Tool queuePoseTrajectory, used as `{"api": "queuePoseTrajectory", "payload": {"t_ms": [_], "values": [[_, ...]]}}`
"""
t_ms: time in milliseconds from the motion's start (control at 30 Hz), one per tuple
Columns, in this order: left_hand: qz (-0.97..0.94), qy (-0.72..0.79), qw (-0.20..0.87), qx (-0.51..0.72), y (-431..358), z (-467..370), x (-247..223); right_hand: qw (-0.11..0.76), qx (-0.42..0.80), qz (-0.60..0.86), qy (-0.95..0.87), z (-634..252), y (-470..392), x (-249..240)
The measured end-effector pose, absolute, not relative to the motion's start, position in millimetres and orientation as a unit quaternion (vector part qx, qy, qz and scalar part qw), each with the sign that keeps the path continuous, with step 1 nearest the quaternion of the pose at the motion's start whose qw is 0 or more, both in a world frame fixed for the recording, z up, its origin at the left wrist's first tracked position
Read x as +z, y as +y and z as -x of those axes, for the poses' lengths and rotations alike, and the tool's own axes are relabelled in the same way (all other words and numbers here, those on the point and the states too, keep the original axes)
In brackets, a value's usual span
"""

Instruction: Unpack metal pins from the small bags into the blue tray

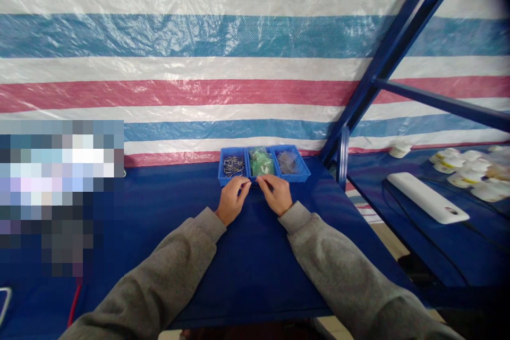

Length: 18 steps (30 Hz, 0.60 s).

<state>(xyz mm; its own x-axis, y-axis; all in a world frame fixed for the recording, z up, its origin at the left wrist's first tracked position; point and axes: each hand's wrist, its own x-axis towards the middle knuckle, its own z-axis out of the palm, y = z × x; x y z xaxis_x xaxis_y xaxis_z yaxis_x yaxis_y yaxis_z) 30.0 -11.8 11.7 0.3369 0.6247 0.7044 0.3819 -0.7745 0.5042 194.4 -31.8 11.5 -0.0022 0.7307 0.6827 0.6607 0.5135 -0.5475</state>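
Both hands are close together just in front of a row of blue bins. My left hand is closed in a pinch near the left bin, which holds many small metal pieces like screws or pins. Facing it, my right hand also pinches, its fingertips at the front of the middle bin. Green plastic bags and small white pieces fill that bin. Clear plastic bags lie in the right bin. Whatever the fingertips hold is too small to make out.
The bins stand at the back of a blue table, before a striped plastic sheet. A blue metal frame rises on the right. Beyond a gap, another table carries a white case and several white round parts. A red cable lies left.
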Motion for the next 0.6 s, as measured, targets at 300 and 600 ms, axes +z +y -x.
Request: {"api": "queuePoseTrajectory", "payload": {"t_ms": [300, 600], "values": [[-0.823, 0.291, 0.103, 0.477, -9.2, -29.0, 11.6, 0.509, 0.037, 0.494, -0.704, -194.7, -30.9, 8.5], [-0.804, 0.262, 0.123, 0.520, -4.8, -28.5, 9.3, 0.519, 0.034, 0.493, -0.698, -194.1, -31.2, 10.8]]}}
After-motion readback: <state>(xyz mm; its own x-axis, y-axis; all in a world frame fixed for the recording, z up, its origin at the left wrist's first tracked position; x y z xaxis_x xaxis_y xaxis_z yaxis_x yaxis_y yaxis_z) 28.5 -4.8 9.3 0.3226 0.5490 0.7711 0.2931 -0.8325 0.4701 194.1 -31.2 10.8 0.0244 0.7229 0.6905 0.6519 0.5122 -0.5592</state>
